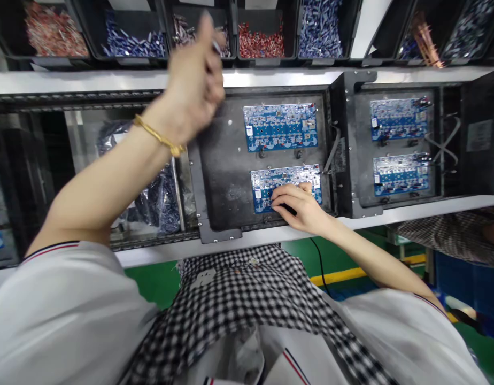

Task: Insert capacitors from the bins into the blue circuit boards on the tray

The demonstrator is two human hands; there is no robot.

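Note:
My left hand (199,80), smeared by motion and with a gold bracelet (159,136) on its wrist, is raised in front of the parts bins. Its fingers are curled, and a small dark, shiny spot shows near the fingertips; what it is stays unclear. On the lower blue circuit board (285,175) rests my right hand (299,206), fingertips brought together at the board's lower left. Anything in that pinch is too small or hidden to name. Above it lies a second blue circuit board (279,125) in the same black tray (226,182).
Black bins along the back hold orange-red parts (54,32), blue parts (134,43) and red parts (261,40). To the right, another black tray (399,202) carries two circuit boards (399,120). Dark plastic bags (159,200) lie left. A metal rail (183,247) runs along the front.

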